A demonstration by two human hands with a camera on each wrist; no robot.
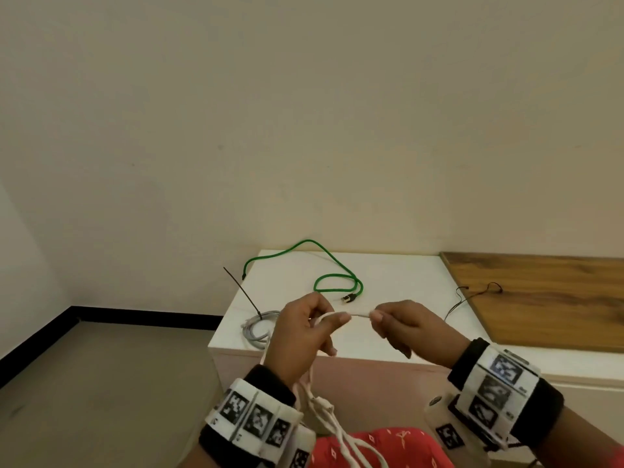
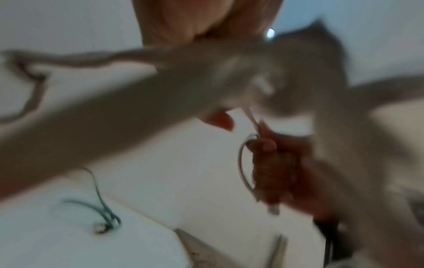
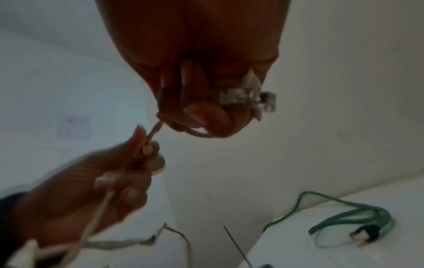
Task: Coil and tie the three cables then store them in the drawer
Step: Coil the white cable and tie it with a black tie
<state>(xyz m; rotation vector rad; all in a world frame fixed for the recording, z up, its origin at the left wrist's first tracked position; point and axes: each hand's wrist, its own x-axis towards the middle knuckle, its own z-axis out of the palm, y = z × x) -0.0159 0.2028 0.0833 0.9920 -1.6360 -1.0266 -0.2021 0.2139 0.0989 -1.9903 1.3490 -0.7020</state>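
Observation:
Both hands hold a white cable [image 1: 359,315] in the air in front of the white cabinet [image 1: 398,275]. My left hand [image 1: 309,327] pinches it between thumb and fingers, and the rest hangs down in loops [image 1: 332,423] toward my lap. My right hand [image 1: 393,324] grips the cable's end; its clear plug [image 3: 249,95] shows in the right wrist view. A green cable [image 1: 332,276] lies loose on the cabinet top. A grey cable [image 1: 258,327], coiled and bound with a black tie [image 1: 241,292], lies at the cabinet's front left corner.
A wooden board [image 1: 547,298] lies to the right of the cabinet, with a thin black wire [image 1: 472,295] on it. The wall stands right behind the cabinet. Grey floor and a black skirting lie to the left. The left wrist view is badly blurred.

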